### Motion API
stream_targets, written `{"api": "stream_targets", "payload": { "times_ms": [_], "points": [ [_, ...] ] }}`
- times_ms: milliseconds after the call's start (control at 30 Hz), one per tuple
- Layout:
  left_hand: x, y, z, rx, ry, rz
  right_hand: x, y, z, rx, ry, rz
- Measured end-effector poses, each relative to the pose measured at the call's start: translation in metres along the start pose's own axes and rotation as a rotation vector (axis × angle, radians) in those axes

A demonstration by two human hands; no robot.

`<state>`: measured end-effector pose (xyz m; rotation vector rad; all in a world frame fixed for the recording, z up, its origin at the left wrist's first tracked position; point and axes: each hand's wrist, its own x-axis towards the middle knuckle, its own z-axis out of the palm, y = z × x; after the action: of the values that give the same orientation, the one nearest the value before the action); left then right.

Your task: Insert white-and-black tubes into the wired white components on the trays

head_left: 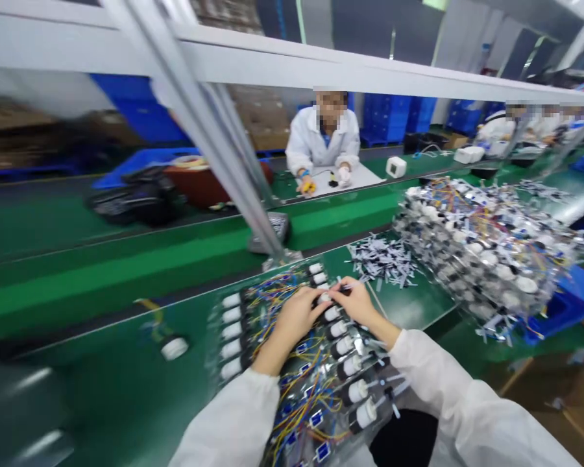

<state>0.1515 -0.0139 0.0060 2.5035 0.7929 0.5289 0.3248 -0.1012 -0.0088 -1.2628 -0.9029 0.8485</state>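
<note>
Both hands meet over the right row of white-capped black cylinders (339,329), which lie in a clear plastic tray with yellow and blue wires. My left hand (299,312) has its fingers closed at one white cap (324,298). Pinched beside that same cap, my right hand (355,301) has a small dark piece near its fingertips, too small to name. A second row of white caps (231,331) stands at the tray's left side. Small blue-and-white parts (316,418) lie among the wires.
One loose wired cylinder (174,347) lies on the green table at the left. A pile of small white-and-black strips (383,261) is beyond my right hand. Stacked filled trays (486,253) rise at the right. A metal post (214,143) stands ahead; a person (322,139) sits across.
</note>
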Motion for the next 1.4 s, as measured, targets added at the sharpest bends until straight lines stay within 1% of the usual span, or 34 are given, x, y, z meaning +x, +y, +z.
{"api": "stream_targets", "payload": {
  "times_ms": [167,400,533,767,833,900,1000,1133,1267,1400],
  "points": [
    [0.002,0.010,-0.004,-0.029,0.020,-0.017,0.004,0.001,-0.006,-0.071,-0.056,-0.035],
    [0.002,0.013,-0.002,-0.040,0.056,-0.012,0.004,-0.005,-0.004,-0.131,-0.040,-0.016],
    [0.001,0.016,-0.003,-0.026,0.054,-0.007,0.005,-0.004,-0.004,-0.173,-0.036,-0.014],
    [0.001,0.016,-0.001,0.008,0.055,-0.033,0.003,-0.003,-0.009,-0.282,-0.064,-0.094],
    [0.001,0.016,-0.001,0.018,0.058,-0.030,0.003,-0.006,-0.012,-0.262,-0.098,-0.074],
    [0.002,0.016,-0.001,0.023,0.058,-0.036,0.004,-0.009,-0.014,-0.195,-0.134,-0.031],
    [0.002,0.015,-0.001,0.026,0.056,-0.046,0.004,-0.013,-0.016,-0.131,-0.128,-0.015],
    [0.003,0.014,0.000,0.037,0.053,-0.035,0.004,-0.015,-0.015,-0.188,-0.092,-0.040],
    [0.004,0.014,0.001,0.041,0.056,-0.030,0.004,-0.015,-0.013,-0.261,-0.103,-0.074],
    [0.005,0.015,0.000,0.036,0.052,-0.033,0.006,-0.012,-0.014,-0.271,-0.122,-0.077]
  ]
}}
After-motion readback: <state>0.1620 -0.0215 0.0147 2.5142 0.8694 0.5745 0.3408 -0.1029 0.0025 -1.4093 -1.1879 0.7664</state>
